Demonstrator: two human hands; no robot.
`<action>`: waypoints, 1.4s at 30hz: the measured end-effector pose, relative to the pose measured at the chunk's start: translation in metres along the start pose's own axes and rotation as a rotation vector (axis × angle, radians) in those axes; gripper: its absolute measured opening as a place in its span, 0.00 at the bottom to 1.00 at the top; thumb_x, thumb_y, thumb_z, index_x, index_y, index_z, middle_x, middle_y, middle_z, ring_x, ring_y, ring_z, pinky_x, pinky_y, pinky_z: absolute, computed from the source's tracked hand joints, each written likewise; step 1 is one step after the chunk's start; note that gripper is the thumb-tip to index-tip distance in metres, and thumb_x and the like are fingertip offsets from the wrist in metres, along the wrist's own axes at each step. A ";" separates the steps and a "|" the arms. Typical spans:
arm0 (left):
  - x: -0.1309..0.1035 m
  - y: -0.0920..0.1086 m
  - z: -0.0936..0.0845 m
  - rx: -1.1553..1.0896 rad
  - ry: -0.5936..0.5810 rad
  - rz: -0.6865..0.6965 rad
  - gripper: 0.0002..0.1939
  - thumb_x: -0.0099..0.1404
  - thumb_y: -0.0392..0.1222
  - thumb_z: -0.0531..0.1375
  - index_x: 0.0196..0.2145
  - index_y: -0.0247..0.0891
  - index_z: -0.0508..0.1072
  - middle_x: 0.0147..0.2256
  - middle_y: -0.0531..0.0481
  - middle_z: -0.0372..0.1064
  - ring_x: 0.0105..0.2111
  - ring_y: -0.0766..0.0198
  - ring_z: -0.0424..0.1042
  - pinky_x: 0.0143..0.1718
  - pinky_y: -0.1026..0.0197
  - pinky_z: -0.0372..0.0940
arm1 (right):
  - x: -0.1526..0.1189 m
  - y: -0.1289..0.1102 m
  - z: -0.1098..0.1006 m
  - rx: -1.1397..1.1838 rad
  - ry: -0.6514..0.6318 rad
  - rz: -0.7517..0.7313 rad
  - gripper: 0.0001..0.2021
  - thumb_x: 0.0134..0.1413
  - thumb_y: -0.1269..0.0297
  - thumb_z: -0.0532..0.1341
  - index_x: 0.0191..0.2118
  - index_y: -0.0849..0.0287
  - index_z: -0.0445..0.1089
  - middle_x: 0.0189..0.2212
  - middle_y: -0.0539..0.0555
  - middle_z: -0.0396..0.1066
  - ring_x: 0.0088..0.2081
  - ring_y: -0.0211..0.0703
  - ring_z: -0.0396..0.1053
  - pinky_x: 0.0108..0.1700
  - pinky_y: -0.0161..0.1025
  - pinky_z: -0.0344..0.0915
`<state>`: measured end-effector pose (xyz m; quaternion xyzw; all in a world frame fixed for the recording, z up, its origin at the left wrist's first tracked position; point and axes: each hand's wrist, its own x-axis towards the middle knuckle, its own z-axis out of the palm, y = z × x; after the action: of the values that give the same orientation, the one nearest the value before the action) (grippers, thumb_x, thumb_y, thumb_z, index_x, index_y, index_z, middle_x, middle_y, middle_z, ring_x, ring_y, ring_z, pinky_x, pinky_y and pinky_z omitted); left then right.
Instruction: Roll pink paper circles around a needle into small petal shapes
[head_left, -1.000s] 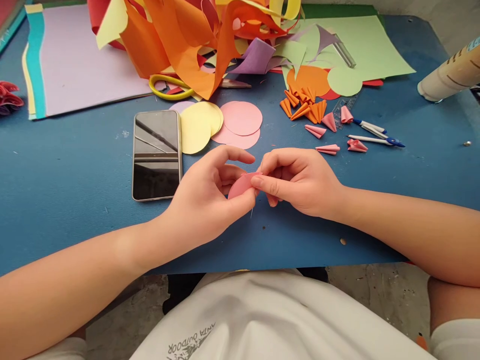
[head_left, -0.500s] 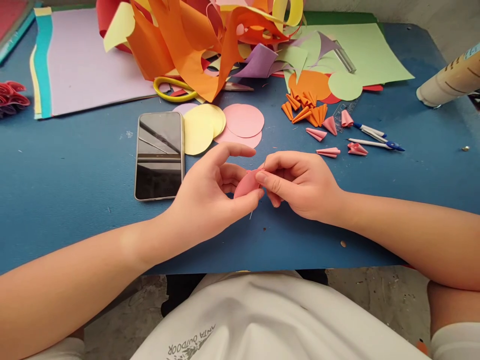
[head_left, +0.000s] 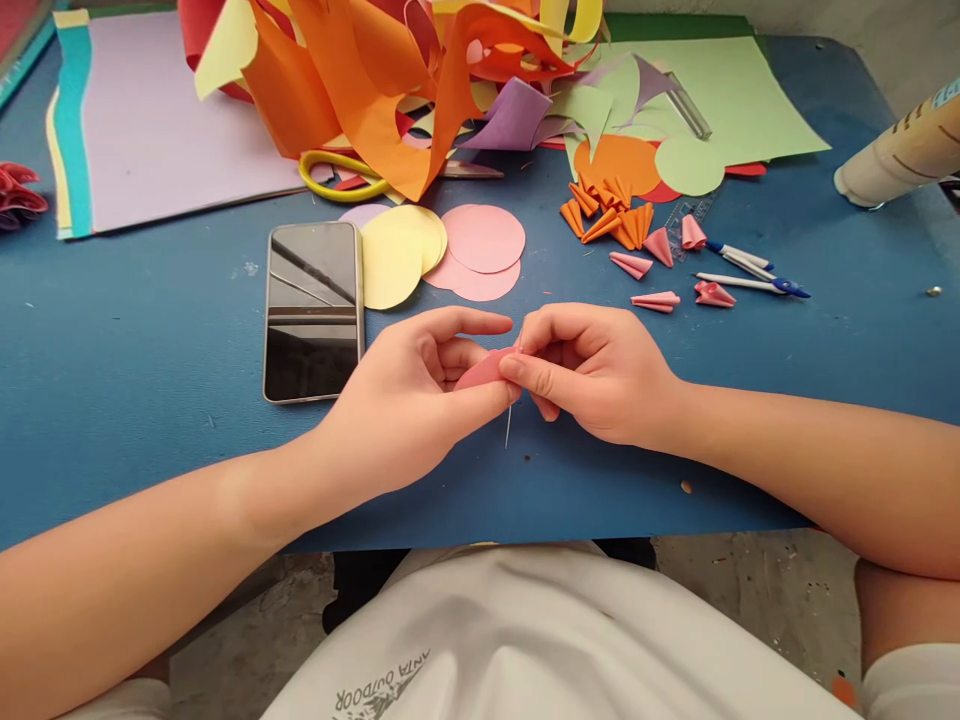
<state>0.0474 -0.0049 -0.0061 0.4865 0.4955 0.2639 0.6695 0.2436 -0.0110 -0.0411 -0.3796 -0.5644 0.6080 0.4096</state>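
Observation:
A folded or curved pink paper piece [head_left: 480, 371] sits between both hands over the near half of the blue table. My left hand [head_left: 420, 390] holds it, thumb in front and index finger stretched out above. The fingertips of my right hand [head_left: 600, 370] pinch its right end. A thin metal wire or needle [head_left: 508, 428] sticks out below the fingertips, and a short bit shows above them; its middle is hidden. Beyond the hands lie pink paper circles [head_left: 484, 240] and yellow paper circles [head_left: 391, 262].
A phone [head_left: 311, 320] lies beside my left hand. Yellow-handled scissors [head_left: 341, 175] rest under orange scraps [head_left: 375, 90]. Orange cones [head_left: 607, 212], pink folded pieces [head_left: 656, 301] and pens [head_left: 742, 284] lie beyond my right hand. A bottle [head_left: 900, 155] stands at the right.
The pink piece has tilted flatter and shows less of its surface. My left hand has shifted slightly, its index finger lower. More of the wire or needle shows below the fingers. The view has shifted slightly.

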 end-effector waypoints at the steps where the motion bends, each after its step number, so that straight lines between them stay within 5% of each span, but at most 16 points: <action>1: 0.000 0.000 0.000 0.001 0.000 -0.001 0.25 0.52 0.30 0.74 0.49 0.38 0.78 0.27 0.55 0.78 0.26 0.70 0.71 0.28 0.70 0.65 | 0.000 0.000 0.000 0.001 -0.002 0.002 0.14 0.56 0.60 0.75 0.32 0.62 0.72 0.25 0.49 0.75 0.19 0.32 0.68 0.19 0.29 0.65; 9: 0.000 -0.001 -0.002 0.046 0.017 0.008 0.25 0.52 0.32 0.74 0.49 0.38 0.79 0.26 0.55 0.76 0.24 0.68 0.71 0.25 0.67 0.64 | 0.001 -0.004 -0.003 0.016 -0.042 -0.020 0.10 0.56 0.62 0.75 0.35 0.63 0.78 0.28 0.51 0.77 0.23 0.33 0.70 0.23 0.31 0.69; 22: 0.000 -0.003 -0.002 0.084 -0.012 0.035 0.28 0.55 0.38 0.74 0.54 0.41 0.77 0.31 0.50 0.80 0.31 0.58 0.80 0.28 0.63 0.72 | 0.003 0.000 -0.003 0.071 -0.046 0.057 0.16 0.53 0.60 0.77 0.31 0.61 0.71 0.25 0.49 0.76 0.20 0.31 0.67 0.19 0.29 0.63; 34: 0.002 -0.001 -0.003 0.088 0.035 0.050 0.24 0.55 0.37 0.76 0.49 0.39 0.79 0.30 0.50 0.81 0.28 0.61 0.79 0.26 0.64 0.72 | 0.005 -0.003 -0.004 0.068 -0.019 0.030 0.13 0.54 0.58 0.76 0.35 0.63 0.78 0.26 0.51 0.78 0.21 0.34 0.70 0.21 0.32 0.66; 42: -0.004 -0.006 0.005 0.196 0.120 0.239 0.17 0.61 0.39 0.70 0.48 0.41 0.76 0.31 0.51 0.81 0.33 0.59 0.82 0.37 0.59 0.78 | 0.002 0.002 -0.001 0.049 0.045 0.033 0.18 0.51 0.53 0.77 0.33 0.61 0.74 0.27 0.51 0.78 0.19 0.32 0.66 0.20 0.32 0.64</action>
<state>0.0498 -0.0129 -0.0101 0.5883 0.4967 0.3207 0.5517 0.2435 -0.0087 -0.0431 -0.3922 -0.5337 0.6195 0.4214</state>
